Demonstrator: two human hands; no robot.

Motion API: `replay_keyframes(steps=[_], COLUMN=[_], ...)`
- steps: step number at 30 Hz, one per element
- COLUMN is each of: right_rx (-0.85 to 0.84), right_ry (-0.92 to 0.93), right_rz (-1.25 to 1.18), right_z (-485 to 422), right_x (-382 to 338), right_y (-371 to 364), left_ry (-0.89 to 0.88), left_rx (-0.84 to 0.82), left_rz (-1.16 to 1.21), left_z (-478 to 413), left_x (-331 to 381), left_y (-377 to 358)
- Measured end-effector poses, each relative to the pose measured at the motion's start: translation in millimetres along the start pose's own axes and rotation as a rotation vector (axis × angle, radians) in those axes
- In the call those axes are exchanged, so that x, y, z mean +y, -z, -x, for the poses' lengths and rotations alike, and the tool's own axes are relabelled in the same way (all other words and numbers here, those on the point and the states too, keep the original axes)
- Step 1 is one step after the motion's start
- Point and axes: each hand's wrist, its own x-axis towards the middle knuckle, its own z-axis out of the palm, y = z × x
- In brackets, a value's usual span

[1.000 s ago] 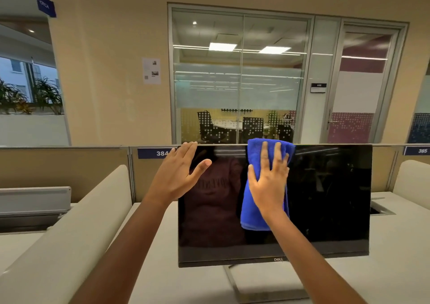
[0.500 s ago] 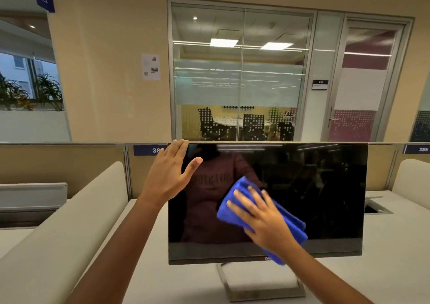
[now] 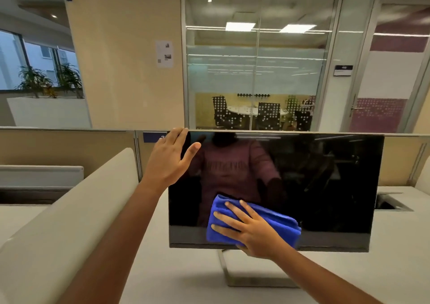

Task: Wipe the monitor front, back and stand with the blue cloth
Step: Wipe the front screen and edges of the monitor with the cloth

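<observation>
Monitor (image 3: 314, 182), dark screen, upright on a metal stand (image 3: 235, 273) on a pale bench (image 3: 384, 268). Blue cloth (image 3: 274, 220), folded, lies against the screen's lower left and overlaps the bottom bezel. Right grip (image 3: 253, 231): fingers spread flat, pressing the cloth to the screen. Left grip (image 3: 169, 161): fingers straight at the monitor's upper left corner, thumb across the screen face. Behind: low partition (image 3: 69, 145), glass-walled meeting room (image 3: 256, 71) with chairs.

**Open-plan office.** A monitor (image 3: 325, 187) stands on a pale desk (image 3: 395, 268) backed by low partitions (image 3: 58, 145) bearing a blue number plate (image 3: 152, 137). At centre frame, a glass-walled meeting room (image 3: 256, 71) holds dotted chairs (image 3: 220, 111) around a round table (image 3: 242, 110). Potted plants (image 3: 46, 80) line the window (image 3: 14, 59) at left.
</observation>
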Motion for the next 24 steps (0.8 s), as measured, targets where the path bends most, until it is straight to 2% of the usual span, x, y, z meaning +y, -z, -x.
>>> replay_keyframes(steps=[4,8,18,24], right_rx=[-0.056,-0.048,-0.035,-0.090], right_ry=[0.061,0.007,0.016,0.018], right_rz=[0.066,0.051,-0.059,-0.090], right_z=[39.9,44.5,-56.9,-88.8], right_x=[7.7,-3.6,-64.1,-82.2], right_y=[-10.3,-18.0,-11.6,-9.3], left_ry=[0.013,0.023,0.030,0.029], left_rx=[-0.014,-0.031,-0.015,-0.018], left_rz=[0.006,0.004,0.084,0.096], left_z=[1.7,1.2,2.3,2.8], left_x=[3.8,5.9,0.9,0.4], left_y=[1.9,3.2,3.3,3.2])
